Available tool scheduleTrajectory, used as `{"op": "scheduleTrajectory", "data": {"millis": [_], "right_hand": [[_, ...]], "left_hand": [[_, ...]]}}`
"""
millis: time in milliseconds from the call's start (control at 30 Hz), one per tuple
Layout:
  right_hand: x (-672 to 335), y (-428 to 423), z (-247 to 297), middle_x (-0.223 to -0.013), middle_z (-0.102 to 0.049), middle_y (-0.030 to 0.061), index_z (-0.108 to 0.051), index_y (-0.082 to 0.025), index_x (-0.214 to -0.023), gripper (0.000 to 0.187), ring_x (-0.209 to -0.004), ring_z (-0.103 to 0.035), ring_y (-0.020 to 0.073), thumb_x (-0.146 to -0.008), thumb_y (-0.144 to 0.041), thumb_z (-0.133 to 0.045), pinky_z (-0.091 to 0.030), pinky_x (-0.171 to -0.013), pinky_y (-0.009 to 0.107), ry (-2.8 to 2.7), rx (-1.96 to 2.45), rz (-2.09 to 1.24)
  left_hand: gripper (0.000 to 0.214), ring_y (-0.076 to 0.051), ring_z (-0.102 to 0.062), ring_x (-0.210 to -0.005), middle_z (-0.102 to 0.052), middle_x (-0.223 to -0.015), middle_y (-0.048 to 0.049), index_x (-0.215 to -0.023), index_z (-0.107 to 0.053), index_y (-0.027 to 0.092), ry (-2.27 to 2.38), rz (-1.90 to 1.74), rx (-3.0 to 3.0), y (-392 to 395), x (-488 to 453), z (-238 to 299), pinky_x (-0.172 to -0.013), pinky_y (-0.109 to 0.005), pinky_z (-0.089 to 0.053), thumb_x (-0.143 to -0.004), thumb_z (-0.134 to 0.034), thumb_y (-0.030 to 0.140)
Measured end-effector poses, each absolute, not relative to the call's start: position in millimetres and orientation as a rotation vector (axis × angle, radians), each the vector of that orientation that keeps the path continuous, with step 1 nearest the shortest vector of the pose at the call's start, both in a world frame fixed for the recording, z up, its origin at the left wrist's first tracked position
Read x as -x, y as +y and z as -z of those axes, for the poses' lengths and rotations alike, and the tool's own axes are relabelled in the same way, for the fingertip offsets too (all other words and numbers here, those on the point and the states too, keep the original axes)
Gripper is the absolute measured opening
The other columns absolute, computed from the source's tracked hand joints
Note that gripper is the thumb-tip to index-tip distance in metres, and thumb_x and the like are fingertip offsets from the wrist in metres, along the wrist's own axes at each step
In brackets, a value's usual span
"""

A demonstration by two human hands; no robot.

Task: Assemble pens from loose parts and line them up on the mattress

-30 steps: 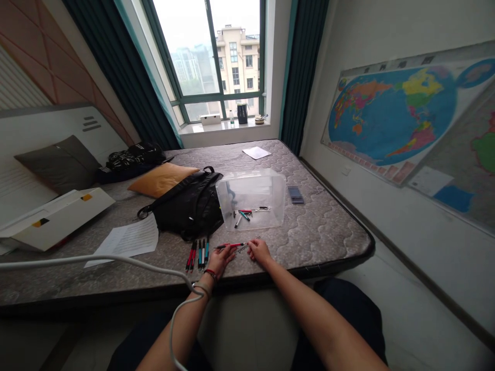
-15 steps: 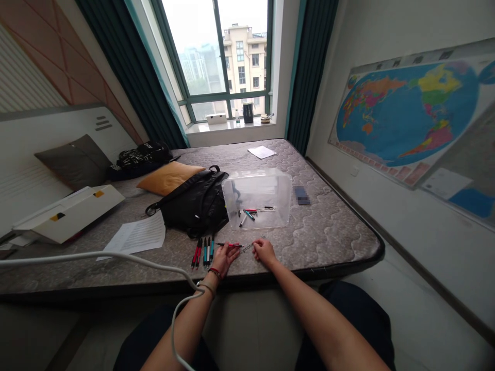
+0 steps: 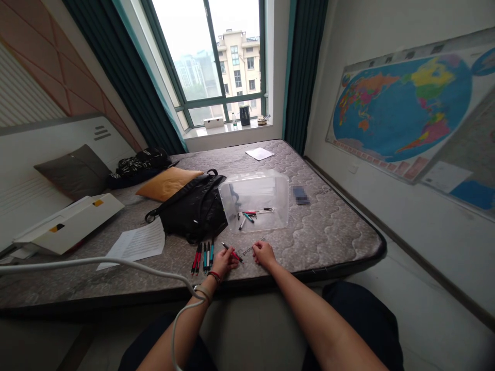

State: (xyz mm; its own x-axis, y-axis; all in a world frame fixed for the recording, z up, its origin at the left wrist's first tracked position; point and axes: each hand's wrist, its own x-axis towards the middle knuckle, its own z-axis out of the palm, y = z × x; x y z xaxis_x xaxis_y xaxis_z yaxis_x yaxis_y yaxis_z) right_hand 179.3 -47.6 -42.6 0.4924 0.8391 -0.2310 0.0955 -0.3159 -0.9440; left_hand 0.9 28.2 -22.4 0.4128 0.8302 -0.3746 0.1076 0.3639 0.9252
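My left hand (image 3: 225, 263) is closed on a red pen (image 3: 235, 254) with a dark tip, held slanting just above the mattress near its front edge. To the left of that hand lies a row of pens (image 3: 201, 257), red, teal and white, side by side. My right hand (image 3: 264, 254) rests on the mattress, its fingers curled; whether anything is inside them is hidden. Beyond both hands stands a clear plastic bin (image 3: 266, 221), through whose wall several loose pens (image 3: 247, 216) show.
A black backpack (image 3: 193, 206) touches the bin's left side. Printed paper (image 3: 135, 242) lies left of the pens, with a white box (image 3: 69, 221) behind it. A dark, blurred flat object (image 3: 300, 195) lies right of the bin. A pale cable (image 3: 154, 274) crosses over my left forearm.
The red pen has turned from nearly level to a slant, and the fingers of my left hand have curled round it. My right hand stays in place. The camera view has shifted slightly.
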Motion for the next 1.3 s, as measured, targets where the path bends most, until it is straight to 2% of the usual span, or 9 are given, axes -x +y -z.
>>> {"op": "scheduleTrajectory", "data": {"millis": [267,500,633,767,900,1000,1100,1200,1300], "right_hand": [[-181,-44,47,-0.054,-0.063,-0.0001,-0.059,-0.017,-0.075,0.013,-0.037,-0.055,0.0097,-0.082,-0.024,-0.051,-0.039,-0.039,0.017,-0.796,1.747,-0.951],[-180,-44,48,-0.053,-0.062,-0.0004,-0.058,-0.017,-0.074,0.014,-0.035,-0.053,0.0089,-0.082,-0.025,-0.05,-0.036,-0.036,0.016,-0.815,1.749,-0.919],[-182,-44,49,-0.054,-0.062,-0.0002,-0.056,-0.018,-0.076,0.013,-0.036,-0.055,0.0107,-0.082,-0.026,-0.048,-0.037,-0.035,0.017,-0.826,1.737,-0.922],[-182,-44,50,-0.056,-0.063,0.0002,-0.056,-0.018,-0.077,0.013,-0.037,-0.057,0.0118,-0.083,-0.026,-0.047,-0.038,-0.035,0.018,-0.842,1.742,-0.92],[-182,-44,49,-0.056,-0.064,0.0009,-0.056,-0.018,-0.076,0.015,-0.037,-0.056,0.0107,-0.084,-0.027,-0.048,-0.037,-0.036,0.017,-0.848,1.772,-0.901],[-182,-44,49,-0.056,-0.064,0.0007,-0.057,-0.017,-0.077,0.014,-0.037,-0.055,0.0098,-0.084,-0.026,-0.049,-0.037,-0.037,0.016,-0.861,1.786,-0.899],[-182,-45,48,-0.056,-0.064,-0.0001,-0.058,-0.017,-0.077,0.014,-0.037,-0.055,0.0095,-0.084,-0.024,-0.049,-0.036,-0.037,0.016,-0.872,1.794,-0.886],[-181,-45,47,-0.056,-0.064,-0.0006,-0.059,-0.017,-0.076,0.014,-0.037,-0.055,0.0089,-0.084,-0.024,-0.049,-0.036,-0.037,0.015,-0.881,1.813,-0.878],[-181,-46,45,-0.056,-0.064,-0.0007,-0.059,-0.017,-0.076,0.015,-0.037,-0.055,0.0088,-0.084,-0.024,-0.049,-0.037,-0.038,0.015,-0.884,1.819,-0.876]], "left_hand": [[0.034,-0.012,-0.054,-0.037,-0.061,-0.052,0.0018,-0.061,-0.059,0.017,1.277,-0.302,-1.683,86,59,-19,-0.038,-0.02,-0.035,-0.067,-0.075,0.046],[0.033,-0.021,-0.062,-0.052,-0.055,-0.041,0.0004,-0.045,-0.055,0.021,1.516,-0.183,-1.959,127,91,-45,-0.054,-0.025,-0.042,-0.056,-0.082,0.038],[0.028,-0.027,-0.067,-0.072,-0.064,-0.053,-0.004,-0.047,-0.059,0.022,1.586,-0.21,-2.035,128,96,-42,-0.065,-0.027,-0.045,-0.05,-0.085,0.033],[0.032,-0.032,-0.067,-0.091,-0.073,-0.078,-0.0113,-0.068,-0.069,0.022,1.627,-0.269,-2.08,129,97,-41,-0.075,-0.031,-0.046,-0.054,-0.082,0.048],[0.048,-0.032,-0.065,-0.099,-0.073,-0.093,-0.0147,-0.088,-0.073,0.02,1.597,-0.312,-2.128,128,104,-40,-0.084,-0.035,-0.045,-0.077,-0.057,0.064],[0.056,-0.031,-0.063,-0.107,-0.071,-0.107,-0.015,-0.106,-0.07,0.017,1.525,-0.297,-2.166,118,116,-34,-0.092,-0.037,-0.045,-0.083,-0.049,0.063],[0.08,-0.03,-0.05,-0.127,-0.055,-0.136,-0.0158,-0.135,-0.051,0.014,1.321,-0.259,-2.254,101,130,-23,-0.106,-0.038,-0.039,-0.072,-0.065,0.061],[0.114,-0.034,-0.028,-0.142,-0.026,-0.156,-0.0177,-0.149,-0.028,0.017,1.04,-0.2,-2.396,86,140,-13,-0.114,-0.045,-0.029,-0.056,-0.08,0.057],[0.115,-0.038,-0.024,-0.143,-0.004,-0.161,-0.0142,-0.152,-0.02,0.025,0.977,-0.125,-2.448,79,142,-5,-0.112,-0.048,-0.032,-0.058,-0.081,0.053]]}}
